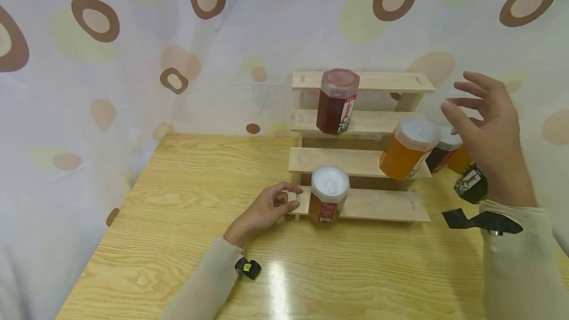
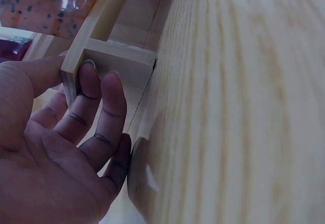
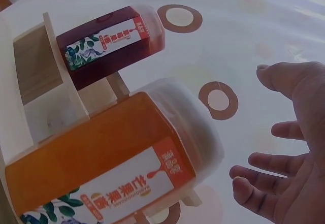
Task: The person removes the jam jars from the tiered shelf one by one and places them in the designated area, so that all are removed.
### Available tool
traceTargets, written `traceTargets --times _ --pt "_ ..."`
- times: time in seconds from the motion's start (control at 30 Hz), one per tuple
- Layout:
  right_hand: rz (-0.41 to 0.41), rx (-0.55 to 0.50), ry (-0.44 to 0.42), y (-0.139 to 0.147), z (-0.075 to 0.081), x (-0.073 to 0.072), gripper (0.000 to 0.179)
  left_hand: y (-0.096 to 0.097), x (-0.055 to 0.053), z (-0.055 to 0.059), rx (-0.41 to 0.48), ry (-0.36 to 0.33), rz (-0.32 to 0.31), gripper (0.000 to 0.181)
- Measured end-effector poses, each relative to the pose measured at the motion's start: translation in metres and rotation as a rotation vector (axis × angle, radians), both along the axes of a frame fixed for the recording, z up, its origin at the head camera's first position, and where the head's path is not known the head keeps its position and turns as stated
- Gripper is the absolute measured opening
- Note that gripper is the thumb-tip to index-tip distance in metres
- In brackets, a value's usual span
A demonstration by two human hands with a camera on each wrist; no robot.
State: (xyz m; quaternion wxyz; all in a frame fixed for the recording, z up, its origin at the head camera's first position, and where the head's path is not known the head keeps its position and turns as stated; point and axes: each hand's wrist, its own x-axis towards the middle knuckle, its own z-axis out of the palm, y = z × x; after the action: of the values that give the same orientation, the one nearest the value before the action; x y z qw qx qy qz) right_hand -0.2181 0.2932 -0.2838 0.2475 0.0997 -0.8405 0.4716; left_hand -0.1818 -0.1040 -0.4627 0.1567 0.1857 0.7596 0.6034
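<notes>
A stepped wooden rack point(image 1: 382, 205) stands against the wall cloth. My left hand point(image 1: 268, 210) pinches the left end of its lowest step; in the left wrist view the thumb lies over the board point(image 2: 119, 51) and fingertips curl beneath. On that step, close to the hand, is a speckled amber jar point(image 1: 328, 201) with a whitish lid. An orange jar point(image 1: 402, 157) sits at the right of the second step, and a dark red jar point(image 1: 333, 110) on the third. My right hand point(image 1: 493, 122) hovers right of the rack, holding nothing, fingers loosely bent and apart from the jars.
Right of the rack, partly hidden by the right arm, are a dark jar point(image 1: 440, 154), another orange jar point(image 1: 460, 159) and a tilted black-looking jar point(image 1: 471, 184). A wood-grain table point(image 1: 200, 177) lies beneath. Patterned cloth point(image 1: 249, 28) hangs behind.
</notes>
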Motion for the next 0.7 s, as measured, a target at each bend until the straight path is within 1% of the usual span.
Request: traceTargets --times 0.2,0.33,0.43,0.7 --pt "0.038 0.005 -0.026 -0.014 0.007 -0.007 0.060 0.000 0.000 0.000 -0.005 0.002 0.003 0.029" --pt "0.078 -0.007 -0.013 -0.022 0.009 -0.010 0.058 0.000 -0.001 -0.001 -0.004 0.011 0.003 0.028" --pt "0.113 -0.020 -0.003 -0.028 0.009 -0.011 0.057 0.000 -0.001 -0.002 -0.001 0.005 0.006 0.028" --pt "0.173 0.004 0.023 -0.045 0.013 -0.013 0.057 -0.001 0.000 -0.001 -0.006 -0.001 0.013 0.029"
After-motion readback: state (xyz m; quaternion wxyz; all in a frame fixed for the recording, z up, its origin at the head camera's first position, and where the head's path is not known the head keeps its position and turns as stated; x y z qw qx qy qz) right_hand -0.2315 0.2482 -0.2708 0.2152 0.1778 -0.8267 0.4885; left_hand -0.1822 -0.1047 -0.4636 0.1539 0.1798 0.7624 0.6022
